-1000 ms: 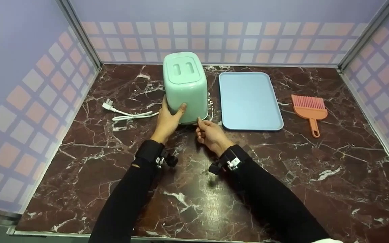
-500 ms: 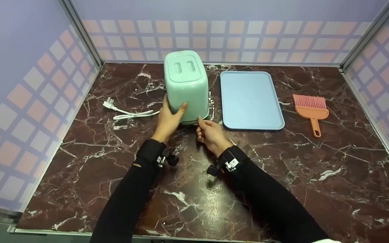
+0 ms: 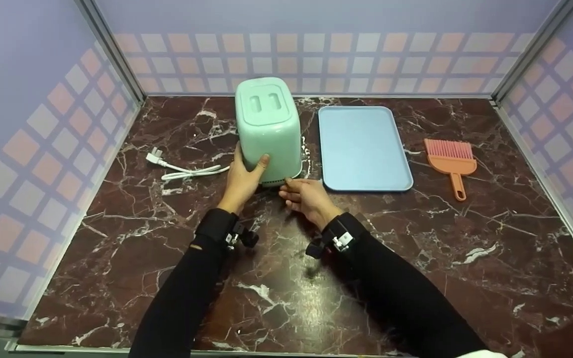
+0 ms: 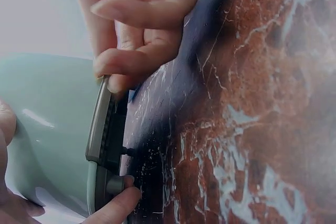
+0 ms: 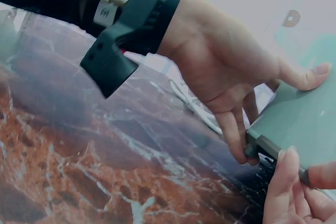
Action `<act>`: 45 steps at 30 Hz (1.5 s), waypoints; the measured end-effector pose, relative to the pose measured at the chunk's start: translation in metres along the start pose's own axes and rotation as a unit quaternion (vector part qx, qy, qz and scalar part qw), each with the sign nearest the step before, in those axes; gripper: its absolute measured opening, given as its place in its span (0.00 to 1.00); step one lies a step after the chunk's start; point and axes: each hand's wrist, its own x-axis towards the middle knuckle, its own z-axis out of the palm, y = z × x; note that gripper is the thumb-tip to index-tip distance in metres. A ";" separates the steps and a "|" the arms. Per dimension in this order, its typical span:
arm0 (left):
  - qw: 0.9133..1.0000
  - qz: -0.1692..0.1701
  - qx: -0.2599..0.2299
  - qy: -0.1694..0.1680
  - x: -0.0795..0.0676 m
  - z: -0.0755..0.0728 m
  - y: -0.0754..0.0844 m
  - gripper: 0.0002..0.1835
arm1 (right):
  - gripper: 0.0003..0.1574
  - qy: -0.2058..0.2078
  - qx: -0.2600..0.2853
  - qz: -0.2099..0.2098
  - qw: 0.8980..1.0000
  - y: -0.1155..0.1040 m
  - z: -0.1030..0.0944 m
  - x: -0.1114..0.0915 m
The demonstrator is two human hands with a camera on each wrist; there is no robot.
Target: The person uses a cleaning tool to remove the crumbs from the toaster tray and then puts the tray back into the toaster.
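Softly glossy green appliance (image 3: 272,141), two recesses (image 3: 274,101) atop, left grip (image 3: 241,181) clasping it, right grip (image 3: 309,199) pinching base strip (image 4: 100,121)

Head view evenly lit, with a patch of glare on the tabletop (image 3: 311,304). Both wrist views hazy, softly blurred.

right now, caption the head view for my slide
Left hand grips a green appliance; right hand pinches its lower edge.

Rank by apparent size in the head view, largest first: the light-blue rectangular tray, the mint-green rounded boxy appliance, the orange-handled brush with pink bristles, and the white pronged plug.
1. Tray and appliance: too close to rank; the appliance's raised top likely sits nearer the camera.
2. Brush
3. Plug
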 end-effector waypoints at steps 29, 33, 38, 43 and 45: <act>1.000 0.018 0.012 0.004 0.005 -0.002 -0.003 0.51 | 0.12 -0.015 -0.048 0.010 0.999 -0.003 0.001 -0.008; 1.000 0.013 0.011 0.004 0.005 -0.001 -0.004 0.51 | 0.16 -0.034 -0.071 0.024 0.997 -0.006 -0.003 -0.006; 1.000 0.008 0.008 -0.001 0.004 0.000 -0.003 0.52 | 0.16 -0.050 -0.091 0.036 0.994 -0.010 -0.009 -0.003; 1.000 0.009 0.001 -0.004 0.005 0.000 -0.003 0.52 | 0.12 -0.058 -0.092 0.041 0.993 -0.012 -0.012 -0.003; 1.000 0.008 0.001 -0.005 0.005 0.000 -0.003 0.52 | 0.11 -0.063 -0.097 0.044 0.992 -0.012 -0.012 -0.004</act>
